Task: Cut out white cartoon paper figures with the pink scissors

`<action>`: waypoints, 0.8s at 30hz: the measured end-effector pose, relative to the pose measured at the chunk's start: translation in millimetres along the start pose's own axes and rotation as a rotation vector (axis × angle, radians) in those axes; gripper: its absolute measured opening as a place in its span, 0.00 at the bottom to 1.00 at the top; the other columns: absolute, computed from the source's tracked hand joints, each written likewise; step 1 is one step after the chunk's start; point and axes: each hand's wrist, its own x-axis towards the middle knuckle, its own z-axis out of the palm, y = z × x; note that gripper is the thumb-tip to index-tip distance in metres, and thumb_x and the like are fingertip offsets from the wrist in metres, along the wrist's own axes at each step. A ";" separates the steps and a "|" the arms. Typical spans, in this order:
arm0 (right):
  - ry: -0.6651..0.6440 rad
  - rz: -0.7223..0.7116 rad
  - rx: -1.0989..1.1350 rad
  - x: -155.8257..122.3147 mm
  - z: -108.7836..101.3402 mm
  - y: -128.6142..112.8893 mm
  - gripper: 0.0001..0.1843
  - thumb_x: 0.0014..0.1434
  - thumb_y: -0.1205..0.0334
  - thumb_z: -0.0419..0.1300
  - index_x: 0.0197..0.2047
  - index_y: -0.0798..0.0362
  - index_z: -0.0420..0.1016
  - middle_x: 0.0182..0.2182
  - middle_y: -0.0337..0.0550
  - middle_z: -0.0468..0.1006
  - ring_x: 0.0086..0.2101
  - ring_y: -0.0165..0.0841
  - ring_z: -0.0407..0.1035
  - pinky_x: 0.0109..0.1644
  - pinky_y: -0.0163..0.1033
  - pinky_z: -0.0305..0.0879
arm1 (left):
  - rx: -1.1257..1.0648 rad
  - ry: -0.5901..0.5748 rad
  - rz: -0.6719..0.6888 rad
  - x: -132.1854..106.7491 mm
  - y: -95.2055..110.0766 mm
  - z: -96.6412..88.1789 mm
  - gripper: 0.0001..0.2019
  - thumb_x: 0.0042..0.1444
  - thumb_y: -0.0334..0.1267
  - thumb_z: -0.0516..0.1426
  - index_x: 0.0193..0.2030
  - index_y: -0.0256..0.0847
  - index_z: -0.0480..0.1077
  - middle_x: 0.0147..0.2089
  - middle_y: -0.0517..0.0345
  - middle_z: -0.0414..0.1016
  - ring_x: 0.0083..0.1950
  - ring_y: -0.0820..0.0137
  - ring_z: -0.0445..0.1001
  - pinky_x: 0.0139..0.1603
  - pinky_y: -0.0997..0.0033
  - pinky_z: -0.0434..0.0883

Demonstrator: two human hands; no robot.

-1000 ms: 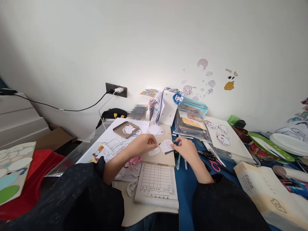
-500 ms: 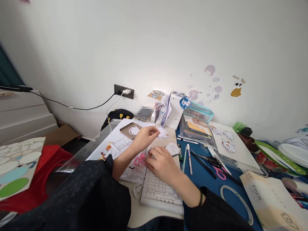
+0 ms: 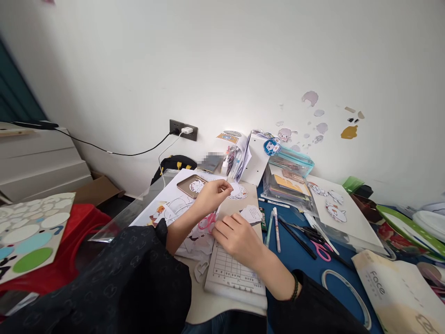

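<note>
My left hand (image 3: 216, 192) is raised over the desk, thumb and forefinger pinched together; anything between them is too small to make out. Below and right of it, my right hand (image 3: 239, 235) has its fingers curled above a printed grid sheet (image 3: 232, 273), its fingertips hidden from view. Pink-handled scissors (image 3: 207, 223) are right beside those fingertips, and I cannot tell whether they touch. Paper scraps (image 3: 194, 246) lie under the scissors. Behind my left hand are round white paper cutouts (image 3: 238, 190) and a shallow brown tray (image 3: 183, 185) with a cutout in it.
Pens (image 3: 277, 229), black scissors with pink handles (image 3: 314, 236), a tape ring (image 3: 347, 297) and a tissue pack (image 3: 389, 287) lie on the blue surface at right. A pen organizer (image 3: 255, 160) and clear pouch (image 3: 292, 160) stand by the wall. A red stool (image 3: 78, 232) is at left.
The view has turned slightly left, so most things appear shifted right. Both hands keep nearly the same pose; the pink scissors appear slightly higher beside my right fingertips.
</note>
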 end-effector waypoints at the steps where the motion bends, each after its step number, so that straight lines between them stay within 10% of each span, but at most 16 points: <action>1: 0.000 -0.015 -0.014 -0.8 -0.1 0.3 0.05 0.64 0.65 0.56 0.40 0.56 0.73 0.36 0.40 0.76 0.31 0.30 0.72 0.34 0.38 0.72 | -0.002 0.001 -0.002 0.2 -0.5 -0.2 0.11 0.62 0.39 0.54 0.47 0.36 0.69 0.46 0.52 0.73 0.42 0.66 0.74 0.42 0.60 0.73; 9: -0.017 -0.088 -0.119 -9.5 -7.4 4.0 0.05 0.64 0.65 0.56 0.41 0.56 0.73 0.38 0.42 0.76 0.32 0.31 0.72 0.34 0.38 0.72 | -0.019 -0.079 -0.043 1.9 -3.2 -3.7 0.12 0.62 0.40 0.54 0.49 0.36 0.68 0.46 0.52 0.73 0.41 0.66 0.75 0.41 0.60 0.74; 18: 0.038 -0.047 -0.171 -15.0 -9.2 7.2 0.06 0.63 0.65 0.57 0.42 0.56 0.73 0.38 0.42 0.76 0.33 0.31 0.73 0.34 0.39 0.72 | 0.015 -0.526 -0.140 -1.6 -6.5 -21.7 0.11 0.62 0.40 0.54 0.44 0.34 0.70 0.40 0.54 0.74 0.35 0.70 0.75 0.35 0.66 0.74; 24: 0.120 0.011 -0.180 -18.9 -14.4 13.3 0.05 0.63 0.66 0.57 0.41 0.57 0.72 0.37 0.41 0.76 0.31 0.30 0.72 0.32 0.37 0.72 | 0.066 -0.491 -0.223 2.3 -8.6 -34.0 0.12 0.61 0.41 0.54 0.45 0.35 0.69 0.41 0.54 0.74 0.36 0.69 0.75 0.36 0.64 0.74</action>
